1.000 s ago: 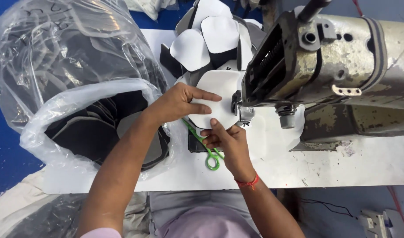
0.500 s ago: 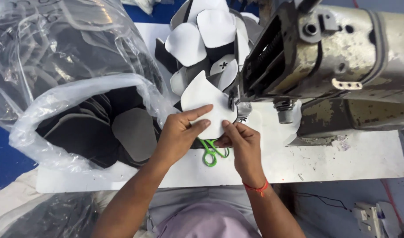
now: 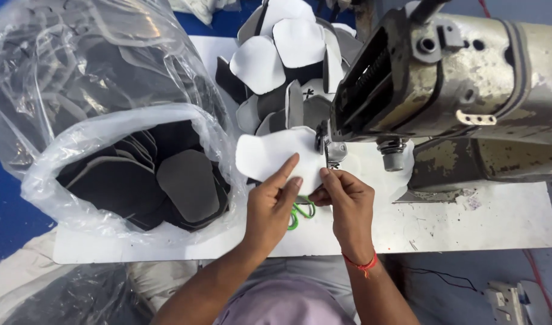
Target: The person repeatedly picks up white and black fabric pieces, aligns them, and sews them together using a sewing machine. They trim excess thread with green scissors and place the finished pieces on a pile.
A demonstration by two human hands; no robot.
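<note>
My left hand [image 3: 273, 204] presses flat on a white padded fabric piece [image 3: 270, 153] with fingers stretched toward the needle. My right hand [image 3: 345, 198], with a red thread band on the wrist, pinches the same piece's near edge just below the presser foot [image 3: 331, 150] of an old beige sewing machine [image 3: 456, 84]. The piece lies on the white table [image 3: 480, 222] under the machine head. Green-handled scissors [image 3: 300, 212] lie partly hidden beneath my hands.
A clear plastic bag [image 3: 107, 120] on the left holds several dark grey cut pieces [image 3: 191, 180]. Behind the needle hangs a chain of stitched white and grey pieces [image 3: 288, 54]. Another plastic bag lies at lower left [image 3: 65, 295].
Both hands have slid the white piece left and turned it at the needle. The camera has shifted a little, so the machine sits lower in view.
</note>
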